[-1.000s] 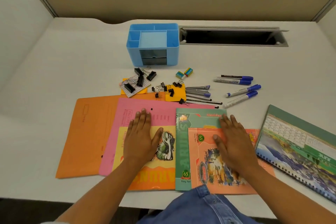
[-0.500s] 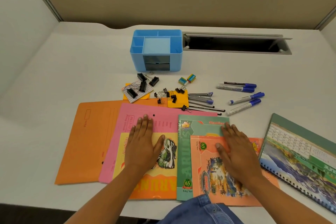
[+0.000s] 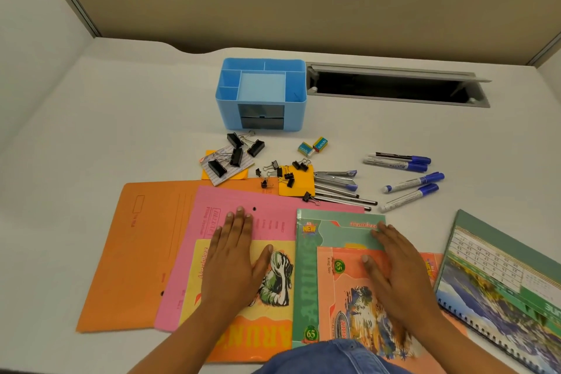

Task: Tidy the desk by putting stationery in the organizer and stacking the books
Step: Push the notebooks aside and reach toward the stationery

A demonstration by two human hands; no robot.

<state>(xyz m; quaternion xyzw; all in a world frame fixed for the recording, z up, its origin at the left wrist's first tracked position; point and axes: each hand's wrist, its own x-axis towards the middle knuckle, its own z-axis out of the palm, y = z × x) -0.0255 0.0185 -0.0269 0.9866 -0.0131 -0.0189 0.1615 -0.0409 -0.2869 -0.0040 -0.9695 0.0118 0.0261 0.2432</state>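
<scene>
My left hand (image 3: 235, 255) lies flat, fingers apart, on a yellow notebook (image 3: 273, 334) that rests on a pink folder (image 3: 273, 222) and an orange folder (image 3: 136, 252). My right hand (image 3: 397, 270) lies flat on a salmon notebook (image 3: 343, 307) overlapping a green notebook (image 3: 306, 282). The blue organizer (image 3: 261, 94) stands further back, its compartments bare. In front of it lie several black binder clips (image 3: 239, 149), sticky notes (image 3: 296, 182), two erasers (image 3: 314, 146), pens and a stapler (image 3: 337, 182), and several blue-capped markers (image 3: 406, 173).
A spiral-bound calendar (image 3: 501, 282) lies at the right, its corner over the salmon notebook. A cable slot with a raised grey lid (image 3: 394, 85) opens in the desk beside the organizer. Beige partition walls close the desk behind and at both sides.
Both hands stay flat on the notebooks. The view has tilted up a little, so everything sits lower in the frame.
</scene>
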